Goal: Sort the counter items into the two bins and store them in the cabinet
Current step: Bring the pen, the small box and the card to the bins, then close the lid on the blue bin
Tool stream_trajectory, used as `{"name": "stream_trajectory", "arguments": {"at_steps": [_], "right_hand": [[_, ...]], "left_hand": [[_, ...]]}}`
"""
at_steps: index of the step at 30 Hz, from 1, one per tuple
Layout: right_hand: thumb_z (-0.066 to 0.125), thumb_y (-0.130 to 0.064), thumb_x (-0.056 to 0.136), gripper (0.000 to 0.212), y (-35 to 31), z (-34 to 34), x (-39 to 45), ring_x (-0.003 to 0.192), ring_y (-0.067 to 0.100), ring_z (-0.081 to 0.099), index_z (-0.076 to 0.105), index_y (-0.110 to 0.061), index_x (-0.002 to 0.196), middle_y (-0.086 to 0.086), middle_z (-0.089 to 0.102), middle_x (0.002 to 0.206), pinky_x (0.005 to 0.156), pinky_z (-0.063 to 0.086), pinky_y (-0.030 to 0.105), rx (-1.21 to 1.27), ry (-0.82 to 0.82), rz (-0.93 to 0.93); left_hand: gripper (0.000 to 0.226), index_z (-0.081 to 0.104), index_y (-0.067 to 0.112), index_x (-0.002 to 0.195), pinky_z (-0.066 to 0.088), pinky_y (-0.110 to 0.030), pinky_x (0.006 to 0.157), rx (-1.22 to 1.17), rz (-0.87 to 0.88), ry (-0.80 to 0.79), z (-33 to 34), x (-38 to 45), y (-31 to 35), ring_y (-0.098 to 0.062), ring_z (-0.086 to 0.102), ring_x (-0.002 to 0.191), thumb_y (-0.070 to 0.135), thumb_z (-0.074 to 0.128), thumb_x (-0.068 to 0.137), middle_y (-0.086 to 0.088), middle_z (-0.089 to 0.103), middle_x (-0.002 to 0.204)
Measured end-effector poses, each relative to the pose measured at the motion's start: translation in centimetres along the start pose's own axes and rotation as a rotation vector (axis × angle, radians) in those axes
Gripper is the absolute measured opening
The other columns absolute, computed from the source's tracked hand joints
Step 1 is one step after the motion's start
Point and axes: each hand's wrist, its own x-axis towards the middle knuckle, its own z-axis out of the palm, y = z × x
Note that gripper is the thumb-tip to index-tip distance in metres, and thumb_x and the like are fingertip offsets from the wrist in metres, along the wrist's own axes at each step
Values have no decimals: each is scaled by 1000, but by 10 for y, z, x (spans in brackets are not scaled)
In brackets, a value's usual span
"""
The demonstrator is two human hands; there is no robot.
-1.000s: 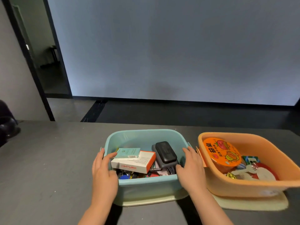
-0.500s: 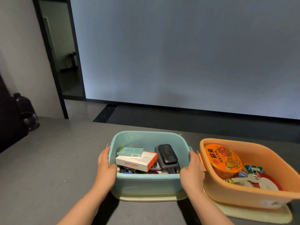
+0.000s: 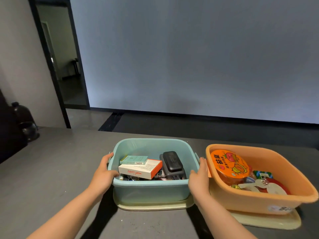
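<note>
A light blue bin point(image 3: 151, 188) stands on the grey counter point(image 3: 51, 178), resting on a cream lid point(image 3: 155, 206). Inside lie a white and orange box point(image 3: 139, 170), a small green box point(image 3: 133, 159), a black case point(image 3: 172, 162) and small items underneath. My left hand point(image 3: 103, 173) grips the bin's left rim, thumb inside. My right hand point(image 3: 198, 178) grips its right rim. To the right an orange bin point(image 3: 259, 197) on its own cream lid point(image 3: 269, 221) holds an orange instant-noodle bowl point(image 3: 229, 163), snack packets and a white plastic spoon point(image 3: 250, 185).
A dark kettle-like object point(image 3: 24, 121) stands at the counter's far left beside a dark block. Beyond the counter are a grey wall and an open doorway point(image 3: 63, 62) at the left. The counter edge runs behind both bins.
My hands slid from the bin's near rim out to its left and right sides. The view has risen and turned left, showing more of the doorway.
</note>
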Motion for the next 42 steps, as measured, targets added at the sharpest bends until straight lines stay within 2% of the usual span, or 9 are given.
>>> {"name": "stream_trajectory", "arguments": {"at_steps": [2,7,11,14,18,23,28,34,42], "right_hand": [[48,-6,98,62,3,-3,3,144,26,25,20,-17,152,3,19,159,114,33,44,25,-38,14],[56,-14,95,53,7,-11,8,135,25,38,37,-14,144,7,37,148,111,38,44,-16,-16,-68],[55,-12,95,57,2,-8,17,128,23,46,31,-17,147,3,44,140,99,46,35,-86,-143,-22],[55,-7,94,52,0,-9,19,111,11,51,36,-36,132,-14,50,114,83,48,22,57,-226,13],[48,5,91,63,7,-3,16,113,17,53,40,-35,139,-5,54,126,94,51,40,378,-185,144],[45,8,87,64,10,3,15,109,21,57,47,-31,137,0,58,124,89,54,45,538,-92,227],[44,13,82,70,6,6,4,103,15,58,49,-29,137,0,57,126,65,52,25,621,-49,247],[45,14,78,75,-3,9,-41,103,21,59,49,-35,134,-2,60,119,70,58,36,671,-128,237],[44,14,77,76,-44,50,-132,99,17,61,53,-42,127,-10,63,111,53,54,22,684,-371,179]], "left_hand": [[71,38,31,137,50,-35,83,14,2,-23,-2,1,2,-22,57,107,-9,53,80,0,52,129],[61,40,35,131,49,-24,62,-19,-6,-24,0,6,9,-14,63,91,-5,54,86,6,58,111],[60,36,33,139,52,-30,66,-4,-52,-59,-1,17,13,-18,64,93,2,54,91,3,57,119],[62,39,35,138,52,-31,72,-67,-78,-101,-1,21,10,-15,63,99,-1,52,89,7,60,118],[74,45,36,136,53,-37,74,-182,-106,-40,2,23,-2,-22,62,103,-11,48,78,3,61,122],[77,53,33,129,54,-41,71,-320,-138,28,8,23,-3,-33,61,100,-15,42,70,-5,62,120],[89,51,28,133,55,-41,65,-402,-190,27,-1,21,1,-38,62,93,-22,38,61,-10,63,112],[88,57,36,126,52,-31,45,-339,-157,96,-40,-23,10,-33,64,83,-22,39,63,2,62,110],[87,58,43,123,54,-31,54,-348,-133,330,-148,-136,3,-25,64,92,-20,41,64,10,62,109]]}}
